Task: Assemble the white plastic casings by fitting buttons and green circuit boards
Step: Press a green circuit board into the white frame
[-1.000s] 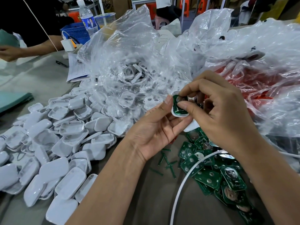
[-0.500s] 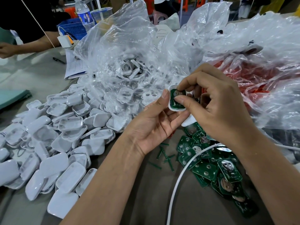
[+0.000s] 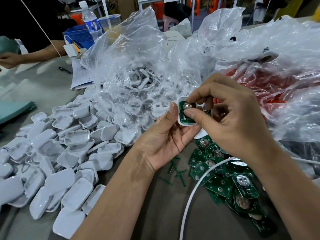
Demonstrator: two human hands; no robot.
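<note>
My left hand (image 3: 162,141) holds a white casing (image 3: 180,118) from below and the side, thumb along its left edge. A green circuit board (image 3: 185,108) with a round metal battery clip sits inside the casing. My right hand (image 3: 230,118) pinches the board, with its thumb and forefinger on it. A pile of loose green circuit boards (image 3: 223,179) lies under my right wrist. Several white casings (image 3: 65,153) are heaped on the left of the table.
Clear plastic bags (image 3: 138,66) of white parts rise behind my hands, and a bag with red contents (image 3: 270,87) lies to the right. A white cable (image 3: 195,193) curves across the boards. Green plastic offcuts (image 3: 176,170) lie near my left wrist. Another person's arm (image 3: 26,56) rests far left.
The casing with the board stays between both hands; my right thumb and forefinger have shifted slightly on the board. The camera view has moved a little.
</note>
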